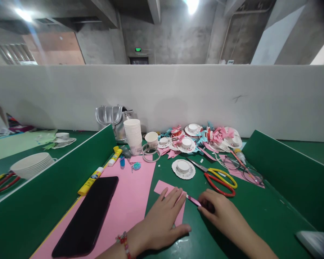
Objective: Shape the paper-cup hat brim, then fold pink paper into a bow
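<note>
Left hand (164, 216), beaded bracelet (123, 239) at the wrist: fingers spread and laid flat, palm down on a pink paper piece (162, 187) near the front of the green table (259, 216); it presses and grips nothing.
Right hand (218, 210): fingers curled, tips closed on the end of a narrow pink strip (193, 200) that runs from the piece's right edge.
Pink paper piece: judged thin, light and limp; likely to crease at once and to slide on the smooth top, so best pinned under a flat palm and lifted by an edge or corner. The strip looks flimsier and should tear if tugged.
Phone (89, 216): black, face down or dark, lying on a large pink sheet (129, 201) to the left.
Scissors (221, 178): red and yellow handles, just beyond the right hand.
Containers: stack of paper cups (133, 136), nested, mouths up; single cup (151, 139) beside it, contents not discernible; silver handbag (113, 120) behind, interior hidden.
</note>
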